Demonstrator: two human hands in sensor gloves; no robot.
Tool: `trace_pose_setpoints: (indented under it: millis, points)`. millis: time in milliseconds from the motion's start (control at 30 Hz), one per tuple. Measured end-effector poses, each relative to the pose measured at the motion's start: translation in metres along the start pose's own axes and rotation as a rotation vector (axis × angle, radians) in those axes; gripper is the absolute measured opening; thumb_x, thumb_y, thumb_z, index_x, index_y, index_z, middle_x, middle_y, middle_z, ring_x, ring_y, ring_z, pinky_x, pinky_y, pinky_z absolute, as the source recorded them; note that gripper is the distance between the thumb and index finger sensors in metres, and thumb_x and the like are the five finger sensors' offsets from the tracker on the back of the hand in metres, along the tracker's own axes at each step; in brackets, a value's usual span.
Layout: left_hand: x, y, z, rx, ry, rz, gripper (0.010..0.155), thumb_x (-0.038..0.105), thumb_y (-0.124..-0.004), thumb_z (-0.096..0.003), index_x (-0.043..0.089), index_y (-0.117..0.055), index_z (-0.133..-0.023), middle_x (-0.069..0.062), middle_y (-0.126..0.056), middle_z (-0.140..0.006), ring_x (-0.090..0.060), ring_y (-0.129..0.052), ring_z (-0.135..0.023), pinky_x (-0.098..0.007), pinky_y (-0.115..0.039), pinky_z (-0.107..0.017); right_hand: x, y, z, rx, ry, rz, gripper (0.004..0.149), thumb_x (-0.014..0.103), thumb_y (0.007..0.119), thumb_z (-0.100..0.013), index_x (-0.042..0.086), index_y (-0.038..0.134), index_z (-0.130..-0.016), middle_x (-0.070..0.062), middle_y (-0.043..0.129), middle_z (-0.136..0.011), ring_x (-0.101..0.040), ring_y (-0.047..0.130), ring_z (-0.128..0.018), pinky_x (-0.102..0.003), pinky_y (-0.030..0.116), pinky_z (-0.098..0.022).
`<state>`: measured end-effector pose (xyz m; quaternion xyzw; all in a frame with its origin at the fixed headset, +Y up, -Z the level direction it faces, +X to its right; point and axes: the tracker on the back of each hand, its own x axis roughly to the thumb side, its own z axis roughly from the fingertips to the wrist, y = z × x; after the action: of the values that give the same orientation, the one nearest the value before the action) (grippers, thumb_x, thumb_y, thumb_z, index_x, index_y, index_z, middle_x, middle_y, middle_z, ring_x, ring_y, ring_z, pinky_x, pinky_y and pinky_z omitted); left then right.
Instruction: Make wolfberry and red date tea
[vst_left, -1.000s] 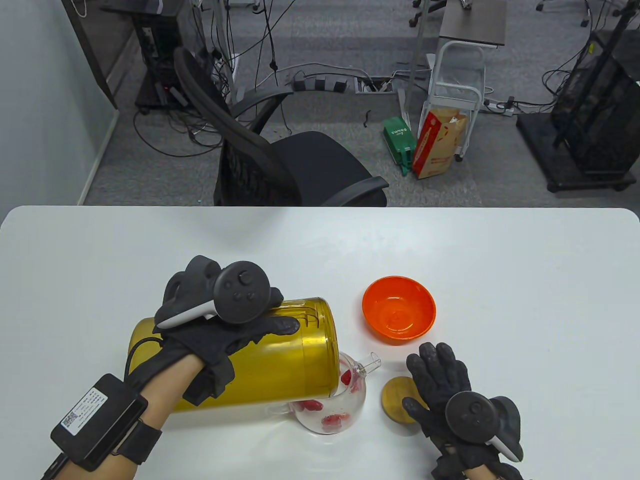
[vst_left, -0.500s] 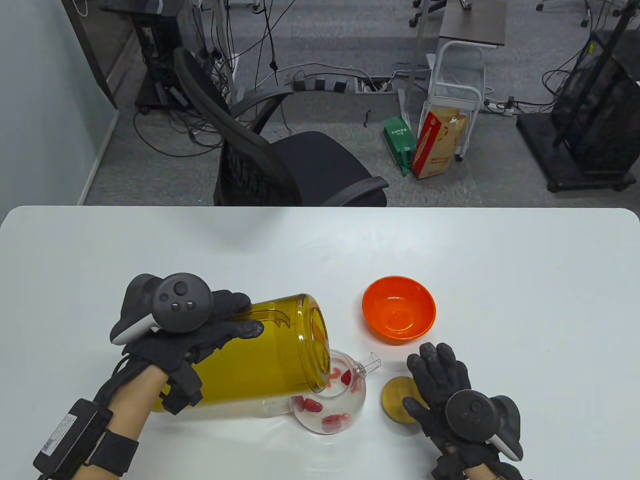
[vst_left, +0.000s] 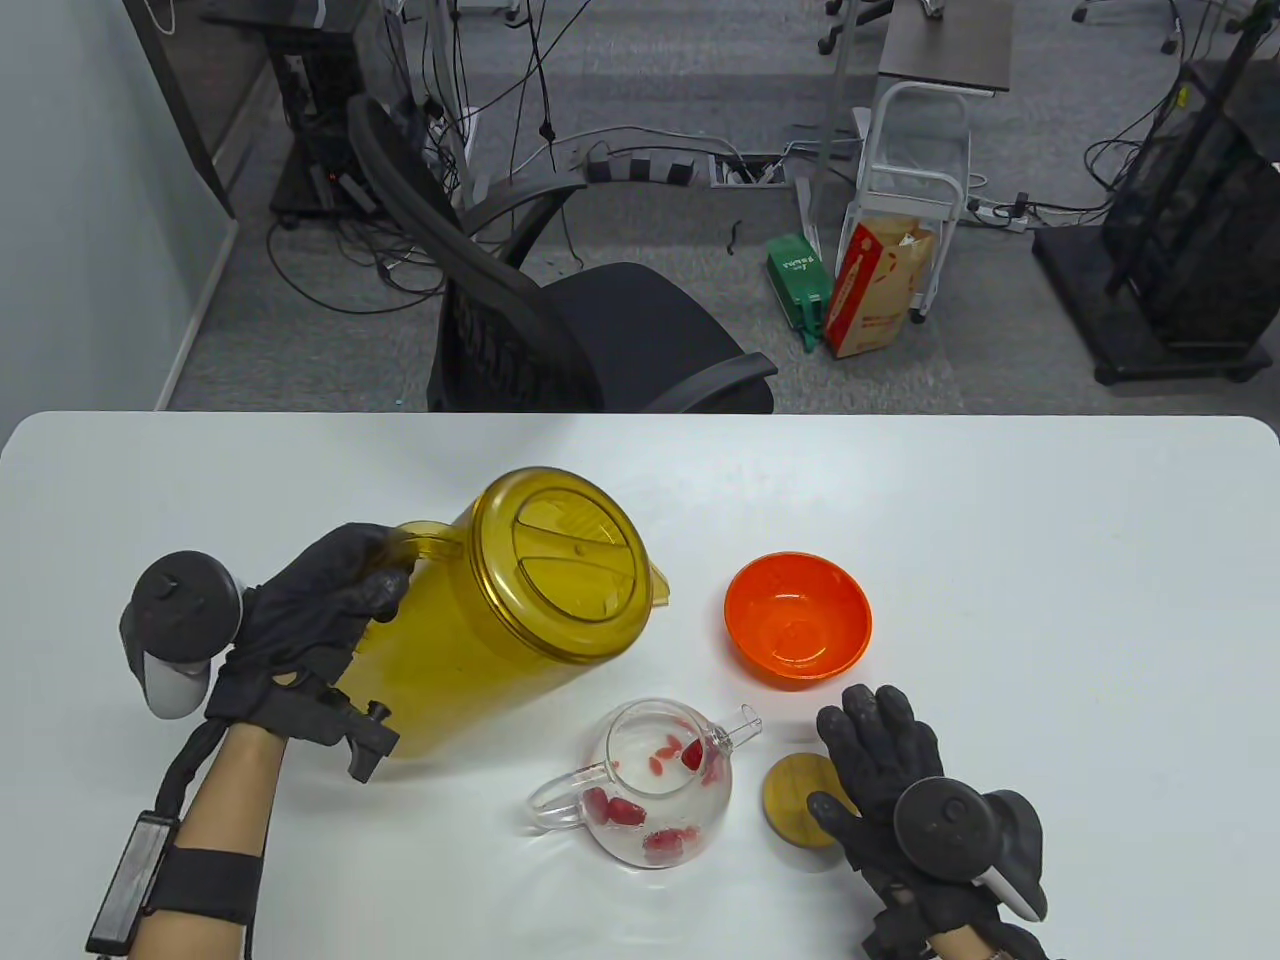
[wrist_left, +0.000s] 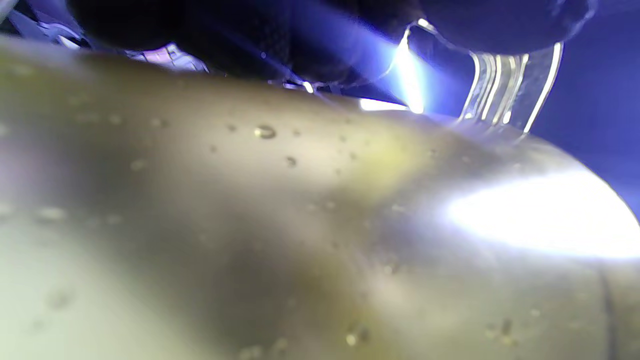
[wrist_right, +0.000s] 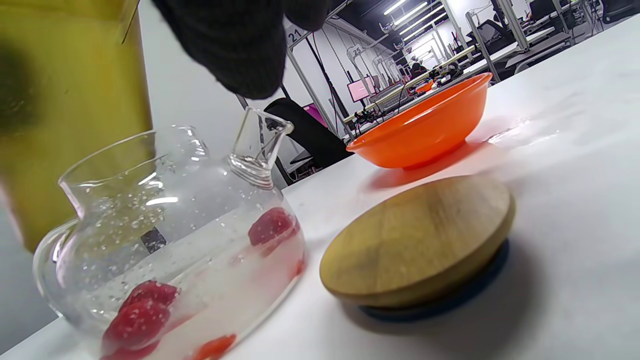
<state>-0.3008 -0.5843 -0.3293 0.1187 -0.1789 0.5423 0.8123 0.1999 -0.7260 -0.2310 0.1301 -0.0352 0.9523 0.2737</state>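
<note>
Glass teapot (vst_left: 665, 785) stands on the table (vst_left: 1000, 560), holding clear water and red fruit pieces, uncovered. Left hand (vst_left: 310, 610) grips the yellow pitcher (vst_left: 520, 620) handle; the pitcher appears upright. Right hand (vst_left: 885, 765) rests flat, fingers spread, on the wooden lid (vst_left: 795, 800).

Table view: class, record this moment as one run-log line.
left hand: grips jug handle, upright | right hand: rests on lid | teapot: water, red fruit, uncovered | bowl: empty
</note>
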Motion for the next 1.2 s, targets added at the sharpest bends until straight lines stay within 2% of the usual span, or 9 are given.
trace_pose_setpoints:
  millis: [100, 200, 367, 600, 967, 1200]
  points:
    - [-0.025, -0.004, 0.002, 0.136, 0.018, 0.15, 0.056, 0.062, -0.067, -0.0412, 0.027, -0.078, -0.083, -0.006, -0.089, -0.069, -0.025, -0.09, -0.049, -0.049, -0.076, -0.048, 0.0, 0.0, 0.0, 0.006, 0.001, 0.003, 0.075, 0.035, 0.083, -0.054, 0.015, 0.041, -0.114, -0.01, 0.027, -0.121, -0.033, 0.014, -0.107, -0.057, 0.02, -0.076]
    - [-0.046, -0.013, 0.002, 0.211, 0.051, 0.254, 0.056, 0.063, -0.066, -0.0411, 0.03, -0.076, -0.085, -0.004, -0.086, -0.073, -0.024, -0.088, -0.055, -0.047, -0.074, -0.054, 0.0, 0.001, -0.001, 0.008, 0.002, 0.004, 0.075, 0.035, 0.083, -0.054, 0.015, 0.041, -0.114, -0.01, 0.027, -0.121, -0.033, 0.014, -0.107, -0.057, 0.02, -0.076]
    - [-0.078, -0.03, -0.001, 0.193, 0.107, 0.314, 0.055, 0.067, -0.061, -0.0437, 0.038, -0.065, -0.09, 0.003, -0.078, -0.083, -0.018, -0.082, -0.068, -0.043, -0.068, -0.067, -0.002, 0.002, -0.001, 0.018, 0.023, -0.006, 0.075, 0.035, 0.083, -0.054, 0.015, 0.041, -0.114, -0.01, 0.027, -0.121, -0.033, 0.014, -0.107, -0.057, 0.02, -0.076]
    - [-0.118, -0.056, -0.001, 0.209, 0.203, 0.379, 0.055, 0.068, -0.06, -0.0438, 0.04, -0.063, -0.091, 0.006, -0.073, -0.088, -0.018, -0.076, -0.076, -0.046, -0.056, -0.077, -0.003, 0.002, -0.002, 0.016, 0.031, -0.012, 0.075, 0.035, 0.083, -0.054, 0.015, 0.041, -0.114, -0.01, 0.027, -0.121, -0.033, 0.014, -0.107, -0.057, 0.02, -0.076]
    - [-0.141, -0.077, -0.003, 0.145, 0.259, 0.318, 0.055, 0.071, -0.059, -0.0435, 0.043, -0.059, -0.091, 0.01, -0.069, -0.091, -0.016, -0.072, -0.082, -0.044, -0.052, -0.081, -0.005, 0.003, -0.004, 0.032, 0.046, -0.02, 0.075, 0.035, 0.083, -0.054, 0.014, 0.041, -0.114, -0.01, 0.027, -0.121, -0.033, 0.014, -0.107, -0.057, 0.02, -0.076]
    - [-0.148, -0.079, 0.005, 0.158, 0.272, 0.348, 0.062, 0.072, -0.062, -0.0443, 0.038, -0.06, -0.095, 0.004, -0.071, -0.093, -0.021, -0.072, -0.085, -0.048, -0.053, -0.079, -0.006, 0.002, -0.003, 0.027, 0.045, -0.024, 0.075, 0.035, 0.083, -0.054, 0.014, 0.041, -0.114, -0.01, 0.027, -0.121, -0.033, 0.014, -0.107, -0.057, 0.02, -0.076]
